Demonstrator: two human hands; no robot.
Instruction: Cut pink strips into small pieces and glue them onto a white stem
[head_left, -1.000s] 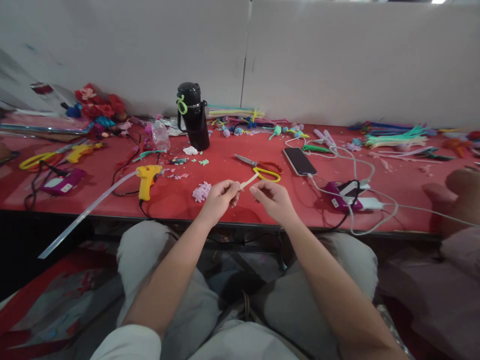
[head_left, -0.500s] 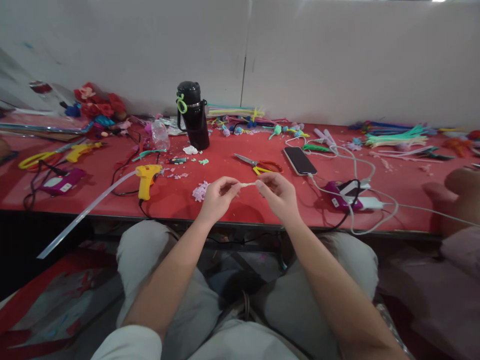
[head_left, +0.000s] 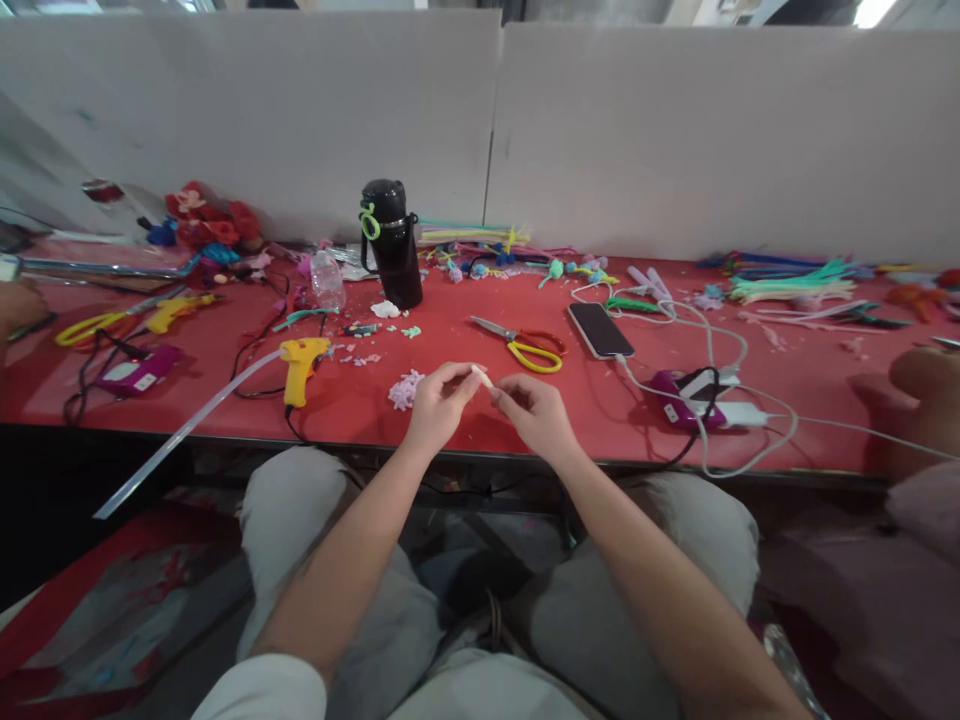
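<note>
A short cream pipe cleaner piece (head_left: 482, 377) is stretched between my two hands over the front of the red table. My left hand (head_left: 437, 408) pinches its upper left end between thumb and fingers. The lower right end is in the fingertips of my right hand (head_left: 536, 412). A small pile of lilac cut bits (head_left: 406, 390) lies just left of my left hand. Beyond my right hand rest scissors (head_left: 525, 343) with red and yellow handles, their blades pointing left.
A yellow glue gun (head_left: 298, 372) with a long glue stick stands to the left. A black bottle (head_left: 394, 245) is behind it. On the right lie a phone (head_left: 601, 330) on a cable and a purple power block (head_left: 679, 400). Bundled pipe cleaners (head_left: 795, 280) lie farther back.
Both hands have come closer together, and the cream piece has turned from level to slanting, its left end higher. The right hand has moved clear of the scissors' handles. The view has tilted up slightly.
</note>
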